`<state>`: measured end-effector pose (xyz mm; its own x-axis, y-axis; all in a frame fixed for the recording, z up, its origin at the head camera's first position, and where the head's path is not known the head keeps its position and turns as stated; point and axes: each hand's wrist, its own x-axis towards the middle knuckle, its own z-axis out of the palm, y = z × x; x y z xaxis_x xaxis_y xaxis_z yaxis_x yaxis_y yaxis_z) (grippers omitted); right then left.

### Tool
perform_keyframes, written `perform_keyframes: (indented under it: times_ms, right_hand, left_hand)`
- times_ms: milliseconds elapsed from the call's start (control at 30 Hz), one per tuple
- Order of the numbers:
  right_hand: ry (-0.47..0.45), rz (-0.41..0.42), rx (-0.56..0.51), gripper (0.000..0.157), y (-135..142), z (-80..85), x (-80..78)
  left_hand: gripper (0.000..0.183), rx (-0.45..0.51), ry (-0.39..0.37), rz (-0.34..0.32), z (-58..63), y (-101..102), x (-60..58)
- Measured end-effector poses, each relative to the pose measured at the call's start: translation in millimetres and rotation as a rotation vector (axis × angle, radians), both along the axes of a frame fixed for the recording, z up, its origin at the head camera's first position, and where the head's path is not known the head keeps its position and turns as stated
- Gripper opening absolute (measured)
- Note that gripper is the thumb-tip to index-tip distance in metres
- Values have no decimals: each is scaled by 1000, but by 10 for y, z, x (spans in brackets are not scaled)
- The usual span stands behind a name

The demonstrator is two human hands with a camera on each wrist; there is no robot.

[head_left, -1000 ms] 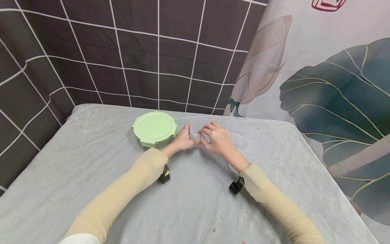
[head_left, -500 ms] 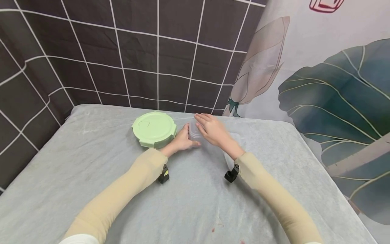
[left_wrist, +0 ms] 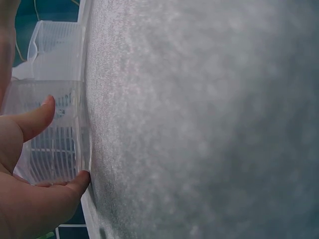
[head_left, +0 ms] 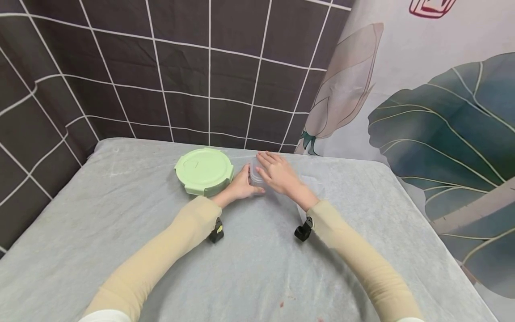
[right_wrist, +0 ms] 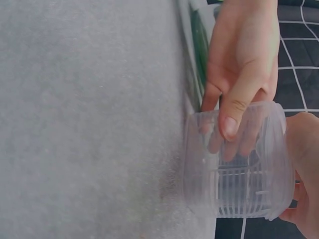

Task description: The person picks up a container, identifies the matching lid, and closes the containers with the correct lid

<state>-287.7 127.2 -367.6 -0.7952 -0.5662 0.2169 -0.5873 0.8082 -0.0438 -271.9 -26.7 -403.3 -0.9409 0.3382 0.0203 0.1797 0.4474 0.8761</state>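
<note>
My left hand grips the left side of a small clear plastic food container, thumb toward the near side. In the left wrist view its fingers reach round the ribbed wall of this container, low by the cloth. Across the container's top lies my right hand, fingers straight and together, hiding much of the lid area. The right wrist view shows the same container between the left hand and the right hand on its top side.
A round container with a light green clip lid stands just left of the left hand. Another clear ribbed container sits beyond the held one, to its right. A grey cloth covers the table, which meets a dark gridded curtain behind.
The right hand has gone from pinching at the container's rim with curled fingers to lying flat on its top. The left hand has kept its grip in place.
</note>
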Motion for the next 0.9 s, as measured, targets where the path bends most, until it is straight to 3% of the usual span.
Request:
perform_keyframes:
  times_ms: [400,900]
  right_hand:
    - [-18,-31,23,50,-26,-30,26]
    - [18,-4,47,48,-46,-58,55]
  left_hand:
    - [96,-10,17,1,-22,5,-32]
    - [94,-24,37,-4,-17,-8,-18]
